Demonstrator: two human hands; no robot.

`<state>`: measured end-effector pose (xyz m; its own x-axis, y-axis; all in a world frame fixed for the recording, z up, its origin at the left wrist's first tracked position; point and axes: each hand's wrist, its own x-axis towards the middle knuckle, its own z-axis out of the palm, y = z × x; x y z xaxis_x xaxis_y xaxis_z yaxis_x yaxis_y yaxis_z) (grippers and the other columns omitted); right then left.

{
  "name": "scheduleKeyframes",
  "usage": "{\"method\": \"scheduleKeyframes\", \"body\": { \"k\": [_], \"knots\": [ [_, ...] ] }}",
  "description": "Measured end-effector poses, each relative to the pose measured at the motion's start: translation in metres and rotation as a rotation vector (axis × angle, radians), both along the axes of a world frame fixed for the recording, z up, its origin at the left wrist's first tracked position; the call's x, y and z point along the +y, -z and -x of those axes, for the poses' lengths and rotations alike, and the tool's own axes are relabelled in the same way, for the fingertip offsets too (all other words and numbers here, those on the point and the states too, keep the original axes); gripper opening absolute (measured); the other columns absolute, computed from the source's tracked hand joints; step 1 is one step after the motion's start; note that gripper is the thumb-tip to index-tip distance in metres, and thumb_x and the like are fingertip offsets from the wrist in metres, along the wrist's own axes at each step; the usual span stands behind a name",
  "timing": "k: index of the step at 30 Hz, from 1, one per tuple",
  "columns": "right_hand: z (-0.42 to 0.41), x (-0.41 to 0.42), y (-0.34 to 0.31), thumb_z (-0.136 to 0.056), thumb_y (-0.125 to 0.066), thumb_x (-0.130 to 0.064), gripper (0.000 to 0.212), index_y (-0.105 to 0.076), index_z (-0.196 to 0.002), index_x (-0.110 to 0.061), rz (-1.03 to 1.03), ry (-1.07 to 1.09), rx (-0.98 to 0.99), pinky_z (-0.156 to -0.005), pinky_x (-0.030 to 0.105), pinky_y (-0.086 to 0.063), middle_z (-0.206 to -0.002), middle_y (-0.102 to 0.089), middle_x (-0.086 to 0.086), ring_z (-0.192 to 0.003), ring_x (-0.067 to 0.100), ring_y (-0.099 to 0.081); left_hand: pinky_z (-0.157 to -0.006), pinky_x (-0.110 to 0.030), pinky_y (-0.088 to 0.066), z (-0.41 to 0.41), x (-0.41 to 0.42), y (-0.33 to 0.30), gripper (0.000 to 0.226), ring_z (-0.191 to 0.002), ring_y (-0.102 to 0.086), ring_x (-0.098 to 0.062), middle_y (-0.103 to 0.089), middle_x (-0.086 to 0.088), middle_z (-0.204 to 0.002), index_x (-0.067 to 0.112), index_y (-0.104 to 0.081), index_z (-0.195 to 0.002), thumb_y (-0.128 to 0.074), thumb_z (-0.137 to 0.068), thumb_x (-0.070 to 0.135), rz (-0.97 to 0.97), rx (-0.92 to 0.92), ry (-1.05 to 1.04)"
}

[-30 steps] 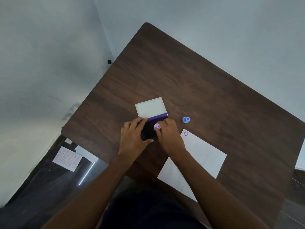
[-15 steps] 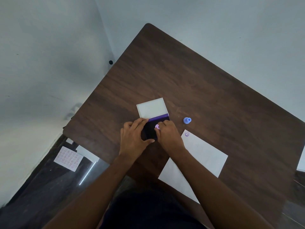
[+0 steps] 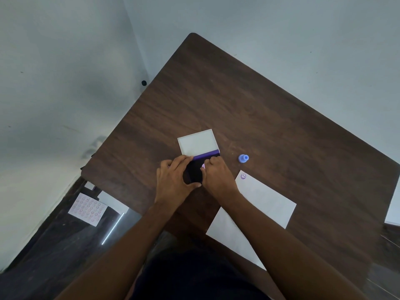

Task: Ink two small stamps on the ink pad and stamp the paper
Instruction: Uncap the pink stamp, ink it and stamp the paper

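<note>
The right hand point(image 3: 218, 176) pinches a pink stamp point(image 3: 203, 166) down on the dark ink pad point(image 3: 195, 172); the left hand point(image 3: 173, 180) grips the pad's edge. The blue stamp point(image 3: 243, 158) stands apart on the surface point(image 3: 259, 115).

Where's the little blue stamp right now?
The blue stamp stands alone on the table, right of the open ink pad and just beyond the paper's stamped corner.

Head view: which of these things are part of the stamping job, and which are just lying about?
In the job:
- ink pad, lid open, steadied by left hand
- pink stamp pressed on it by right hand
- blue stamp
- paper, one smiley mark

Lying about:
- dotted sheet on the floor
- white sheet at the table's right edge
</note>
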<state>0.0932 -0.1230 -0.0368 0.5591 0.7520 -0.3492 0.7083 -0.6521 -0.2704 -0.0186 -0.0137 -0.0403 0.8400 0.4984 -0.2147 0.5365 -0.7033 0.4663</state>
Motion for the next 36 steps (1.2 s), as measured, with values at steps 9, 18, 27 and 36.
{"method": "scheduleKeyframes", "body": {
  "k": [9, 18, 27, 36],
  "knots": [
    [0.002, 0.002, 0.001, -0.088, -0.061, -0.023, 0.038, -0.056, -0.120, -0.004, 0.065, -0.003, -0.001, -0.104, 0.040, -0.039, -0.125, -0.059, 0.017, -0.115, 0.031, -0.052, -0.087, -0.031, -0.035, -0.001, 0.000, -0.003, 0.088, -0.110, -0.046, -0.023, -0.054, 0.002, -0.139, 0.026, -0.047, -0.137, -0.081, -0.062, 0.055, 0.007, -0.012, 0.006],
    [0.002, -0.003, -0.010, -0.090, -0.059, -0.018, 0.025, -0.061, -0.111, -0.004, -0.109, 0.135, 0.074, -0.095, 0.036, -0.045, -0.115, -0.064, 0.016, -0.105, 0.029, -0.058, -0.094, -0.039, -0.039, -0.003, -0.004, -0.007, 0.084, -0.116, -0.044, -0.026, -0.053, -0.002, -0.137, 0.022, -0.049, -0.136, -0.081, -0.064, 0.053, -0.027, -0.017, 0.040],
    [0.027, -0.064, -0.033, -0.090, -0.060, -0.033, 0.027, -0.069, -0.089, -0.007, -0.421, 1.006, 0.390, -0.077, 0.022, -0.042, -0.090, -0.070, 0.010, -0.078, 0.014, -0.057, -0.107, -0.052, -0.032, -0.007, -0.015, -0.021, 0.106, -0.134, -0.035, -0.033, -0.033, -0.011, -0.153, 0.019, -0.024, -0.151, -0.078, -0.068, 0.057, -0.011, 0.052, 0.087],
    [0.012, -0.120, -0.031, -0.084, -0.064, -0.045, 0.030, -0.066, -0.085, -0.015, -0.402, 1.143, 0.178, -0.070, 0.027, -0.053, -0.088, -0.071, -0.001, -0.073, 0.014, -0.061, -0.105, -0.039, -0.039, -0.021, -0.081, -0.028, 0.057, -0.122, -0.053, -0.022, -0.055, 0.002, -0.141, 0.026, -0.046, -0.141, -0.058, -0.089, 0.047, -0.065, -0.030, 0.660]
  ]
}}
